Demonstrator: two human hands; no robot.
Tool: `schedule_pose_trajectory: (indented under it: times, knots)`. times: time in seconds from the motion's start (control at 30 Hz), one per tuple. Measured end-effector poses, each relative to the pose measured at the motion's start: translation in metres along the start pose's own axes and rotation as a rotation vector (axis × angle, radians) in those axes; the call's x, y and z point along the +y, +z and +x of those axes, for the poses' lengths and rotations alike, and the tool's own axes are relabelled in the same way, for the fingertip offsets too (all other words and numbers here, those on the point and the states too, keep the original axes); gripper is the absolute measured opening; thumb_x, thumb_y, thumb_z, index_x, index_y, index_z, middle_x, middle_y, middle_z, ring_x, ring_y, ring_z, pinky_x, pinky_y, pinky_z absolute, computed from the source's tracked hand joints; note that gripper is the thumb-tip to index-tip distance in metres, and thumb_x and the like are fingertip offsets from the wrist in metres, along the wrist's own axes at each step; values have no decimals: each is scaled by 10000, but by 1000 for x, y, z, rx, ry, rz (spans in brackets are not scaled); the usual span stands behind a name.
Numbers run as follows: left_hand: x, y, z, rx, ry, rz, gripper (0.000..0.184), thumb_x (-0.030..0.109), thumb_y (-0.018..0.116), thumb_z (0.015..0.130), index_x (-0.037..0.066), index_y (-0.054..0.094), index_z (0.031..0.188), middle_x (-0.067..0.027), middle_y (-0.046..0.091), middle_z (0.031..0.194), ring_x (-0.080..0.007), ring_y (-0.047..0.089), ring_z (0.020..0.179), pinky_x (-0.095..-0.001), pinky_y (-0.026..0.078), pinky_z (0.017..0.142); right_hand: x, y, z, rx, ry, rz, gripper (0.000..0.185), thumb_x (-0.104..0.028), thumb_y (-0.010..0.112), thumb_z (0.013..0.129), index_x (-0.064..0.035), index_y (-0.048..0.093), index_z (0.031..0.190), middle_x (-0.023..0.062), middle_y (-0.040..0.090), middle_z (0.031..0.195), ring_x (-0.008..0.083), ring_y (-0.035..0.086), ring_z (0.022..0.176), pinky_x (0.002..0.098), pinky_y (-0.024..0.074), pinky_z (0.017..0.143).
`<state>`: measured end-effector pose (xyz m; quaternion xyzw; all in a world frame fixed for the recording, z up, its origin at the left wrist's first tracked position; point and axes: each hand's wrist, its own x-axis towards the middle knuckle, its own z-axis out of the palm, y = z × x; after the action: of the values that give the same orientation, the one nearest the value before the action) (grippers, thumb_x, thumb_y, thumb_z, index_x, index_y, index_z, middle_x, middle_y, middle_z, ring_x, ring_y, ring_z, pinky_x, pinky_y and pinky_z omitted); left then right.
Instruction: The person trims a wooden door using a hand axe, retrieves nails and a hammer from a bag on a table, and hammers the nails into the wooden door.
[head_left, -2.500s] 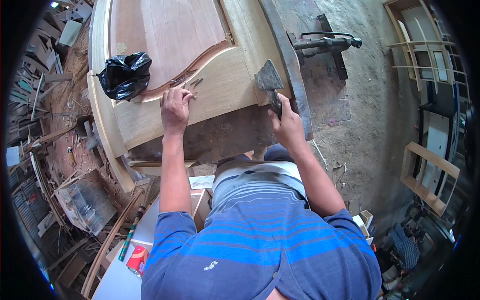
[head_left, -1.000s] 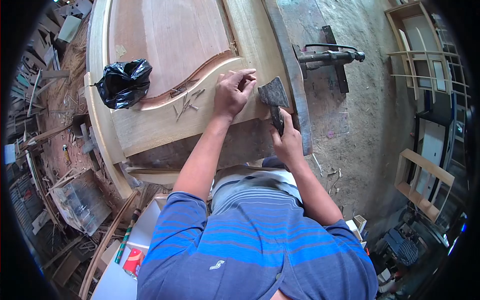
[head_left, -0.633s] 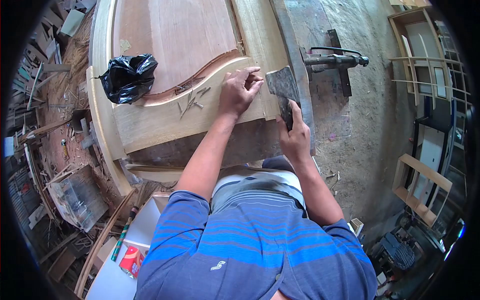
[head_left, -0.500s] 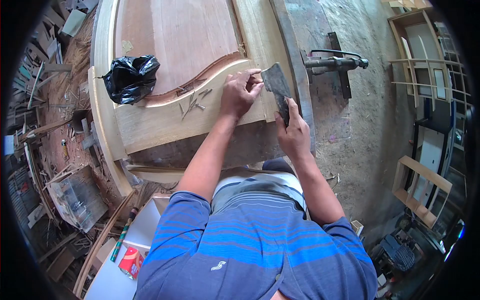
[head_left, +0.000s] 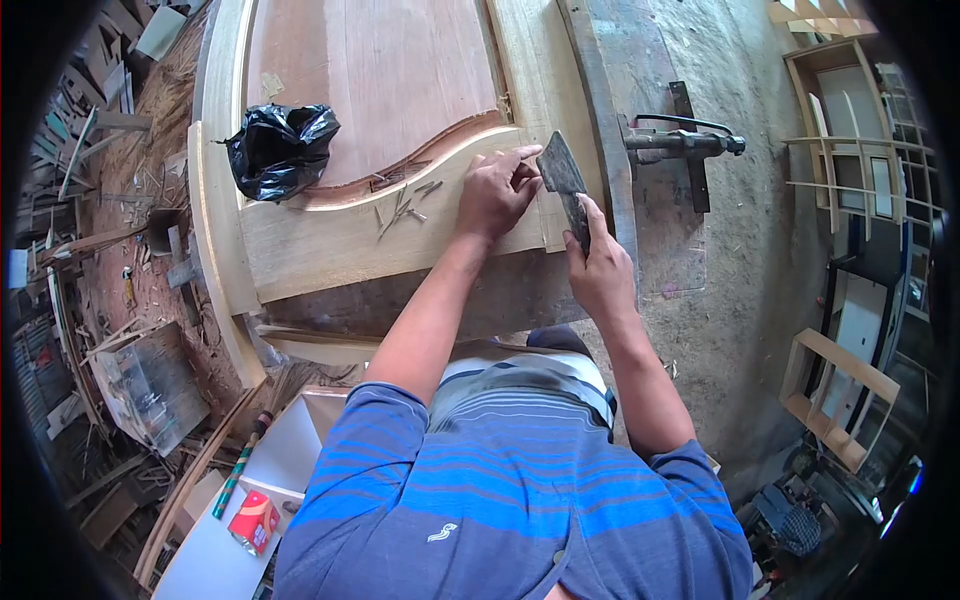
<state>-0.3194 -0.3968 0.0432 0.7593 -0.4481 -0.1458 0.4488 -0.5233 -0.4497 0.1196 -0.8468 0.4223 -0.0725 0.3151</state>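
My right hand point(head_left: 606, 268) grips the dark narrow handle of a flat grey hatchet-like tool point(head_left: 563, 165), its broad end pointing away from me. Close beside that broad end is my left hand point(head_left: 497, 195), resting over the curved wooden rail of a panelled door point(head_left: 340, 245). Its fingers are curled in, with the index finger reaching toward the tool's edge; whatever they pinch is too small to make out. Several loose nails point(head_left: 400, 212) lie on the rail left of this hand. A black plastic bag point(head_left: 280, 152), its mouth gaping, sits on the door farther left.
A metal clamp or vise point(head_left: 685, 144) juts from the bench's right side. Wood scraps point(head_left: 150, 350) litter the floor at left. Near my left side stands a white box point(head_left: 285, 445) with a red packet point(head_left: 254, 522). Wooden frames point(head_left: 838, 400) stand at far right.
The view has shifted slightly, so the door, bag and clamp appear farther right. Both hands stay close together; the tool remains in my right hand, its broad end still by my left fingers.
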Motion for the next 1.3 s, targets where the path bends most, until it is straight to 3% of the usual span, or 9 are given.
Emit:
schedule_pose_trajectory:
  times: [0.27,0.37,0.6,0.77,0.87,1.03,1.13,1.17,1.3]
  knots:
    - [-2,8,-3,115,-18,-173,609,11,617,885,99,612,1488,-115,756,1232,-299,731,1101,-453,552,1048,-3,8,-10,173,-121,166,615,-210,676,1074,-163,468,1650,292,748,1274,512,738,1116,577,592,933]
    - [-4,9,-1,125,-35,-190,602,-44,576,885,75,609,1474,-134,754,1220,-316,734,1090,-467,562,1048,5,12,-2,-42,25,-15,611,-196,678,1074,-153,469,1647,299,745,1274,515,736,1122,570,593,921]
    - [-7,13,-2,164,-20,-227,534,-65,510,940,68,608,1449,-152,750,1197,-331,732,1060,-474,578,1015,2,9,-12,245,-165,133,528,-199,682,1075,-126,532,1576,298,761,1198,516,756,1036,567,605,855]
    - [-6,13,-2,166,-19,-206,534,-72,503,941,54,615,1448,-166,752,1206,-324,741,1063,-458,594,996,12,14,-3,-8,-70,-79,555,-205,659,1080,-134,490,1604,288,763,1194,526,745,1027,597,596,831]
    - [-10,11,1,160,-12,-189,543,-87,505,945,41,626,1459,-171,765,1234,-301,759,1064,-425,620,970,12,17,-1,124,-146,5,558,-213,658,1081,-133,490,1607,273,771,1185,520,751,1022,596,596,833]
    - [-13,14,-4,159,3,-208,547,-80,487,943,44,631,1456,-176,762,1230,-301,753,1067,-426,614,979,7,18,-17,205,-193,141,565,-212,666,1079,-136,489,1610,320,757,1176,542,739,1050,588,592,858]
    - [-9,12,-1,140,-24,-193,559,-81,484,937,54,631,1459,-174,761,1233,-309,750,1076,-438,608,990,13,23,-12,105,-114,-39,570,-214,664,1080,-145,481,1615,319,759,1163,544,737,1053,594,588,859]
    - [-8,10,-1,129,-37,-176,564,-81,483,935,58,631,1460,-173,761,1233,-312,749,1079,-442,606,994,17,22,-7,-56,26,-39,586,-206,662,1081,-149,464,1629,316,757,1187,542,733,1063,599,583,866]
    - [-10,10,-1,139,-3,-198,570,-83,484,932,68,629,1463,-178,759,1222,-325,748,1072,-452,604,998,1,17,-11,156,-86,114,573,-193,663,1080,-126,472,1615,326,759,1177,541,737,1087,588,585,899]
